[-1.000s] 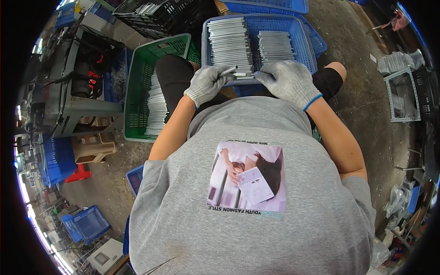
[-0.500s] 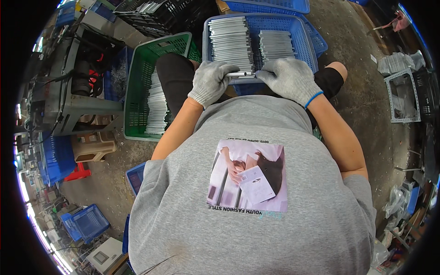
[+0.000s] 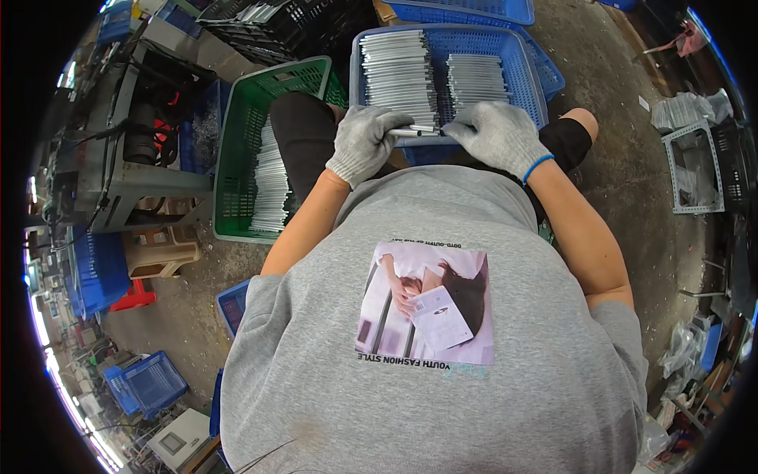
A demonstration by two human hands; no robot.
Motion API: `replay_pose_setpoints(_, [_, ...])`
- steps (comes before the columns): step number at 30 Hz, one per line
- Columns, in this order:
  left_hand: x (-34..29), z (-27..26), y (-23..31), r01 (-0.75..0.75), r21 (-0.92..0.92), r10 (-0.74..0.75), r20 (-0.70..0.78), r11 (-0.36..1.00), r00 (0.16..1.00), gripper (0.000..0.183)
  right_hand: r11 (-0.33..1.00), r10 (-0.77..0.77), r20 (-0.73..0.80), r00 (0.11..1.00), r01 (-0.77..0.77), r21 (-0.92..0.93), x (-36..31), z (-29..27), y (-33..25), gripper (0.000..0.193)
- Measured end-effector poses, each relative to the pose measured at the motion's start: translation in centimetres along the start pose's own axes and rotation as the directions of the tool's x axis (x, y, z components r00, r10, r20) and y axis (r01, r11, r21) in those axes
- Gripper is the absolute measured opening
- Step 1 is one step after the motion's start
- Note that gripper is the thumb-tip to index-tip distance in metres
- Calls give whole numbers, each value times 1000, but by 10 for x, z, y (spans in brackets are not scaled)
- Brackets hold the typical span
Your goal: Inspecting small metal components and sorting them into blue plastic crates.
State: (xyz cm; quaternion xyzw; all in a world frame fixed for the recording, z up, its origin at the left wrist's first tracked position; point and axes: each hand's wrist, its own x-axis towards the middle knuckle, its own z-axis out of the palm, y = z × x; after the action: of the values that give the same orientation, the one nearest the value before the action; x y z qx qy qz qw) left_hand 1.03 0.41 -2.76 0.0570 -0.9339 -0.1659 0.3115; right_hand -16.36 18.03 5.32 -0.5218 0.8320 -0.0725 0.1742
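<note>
Far-left machine: grey metal machine with dark cables, standing on the floor.
Small furniture: brown stool just below the machine; red stool partly seen near it.
Green basket: green basket beside the person's left leg, holding a column of silver rods laid one against another.
Left hand: left hand in a grey knitted glove, fingers closed and gripping a silver tube.
Task item, position: silver tube projects from the left fingers toward the right, dark open end visible, over the near rim of the blue basket.
Blue basket: blue basket ahead of the person; left stack of silver rods is longer than right stack, with a gap between.
Right hand: right hand in a matching glove with blue cuff edge, at the near rim; fingers bent inward, tips apart from the tube's open end. Cannot tell whether they grip anything.
Right side: pale perforated frame stands well apart, beside clear plastic wrapping.
</note>
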Motion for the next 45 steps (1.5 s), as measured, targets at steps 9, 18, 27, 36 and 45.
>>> replay_pose_setpoints(9, [8, 9, -17, 108, 123, -128, 162, 986, 978, 18, 988, 88, 3, 996, -88, 125, 9, 2, 12, 37])
replay_pose_setpoints(18, [4, 63, -85, 183, 387, -327, 349, 904, 878, 22, 992, 128, -41, 991, -128, 17, 12, 37, 24, 35])
replay_pose_setpoints(27, [22, -6, -22, 337, 190, -387, 494, 922, 778, 26, 992, 76, -131, 989, -62, 108, -1, 19, 11, 32])
replay_pose_setpoints(36, [9, -18, -16, 355, -198, -259, 392, 914, 883, 20, 992, -119, -210, 970, 122, 1, -7, 7, 2, 32])
replay_pose_setpoints(45, [9, -15, -8, 323, -239, -233, 338, 916, 912, 16, 992, -102, -162, 982, 87, -94, -6, 1, -5, 28])
